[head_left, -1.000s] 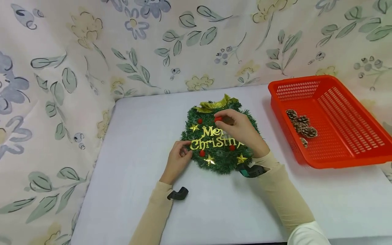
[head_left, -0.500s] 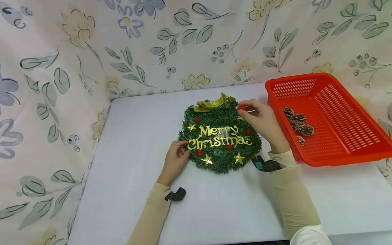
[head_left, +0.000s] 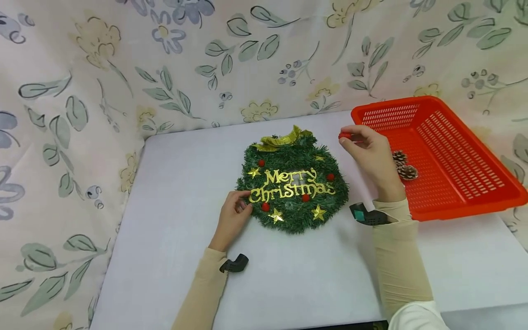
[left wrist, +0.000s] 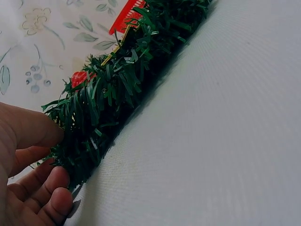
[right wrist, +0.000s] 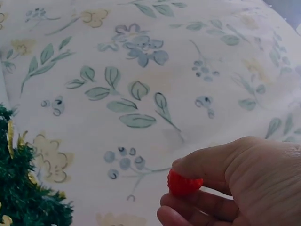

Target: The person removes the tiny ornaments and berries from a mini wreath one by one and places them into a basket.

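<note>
The left hand (head_left: 232, 218) gripped the left rim of the green wreath (head_left: 292, 182), which lay flat at the middle of the table (head_left: 173, 192). The right hand (head_left: 369, 153) pinched a small red berry (head_left: 344, 135) between thumb and fingertips, raised beside the red basket (head_left: 462, 156) at the table's right edge.

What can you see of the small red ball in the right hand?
The red ball is a small, round, bright red bead with a slightly ridged, matte surface, like the red berries on the wreath. The right hand pinches it between thumb and fingertips, so only part shows. It is held in the air, clear of the wreath, beside the near corner of the red basket.
</note>
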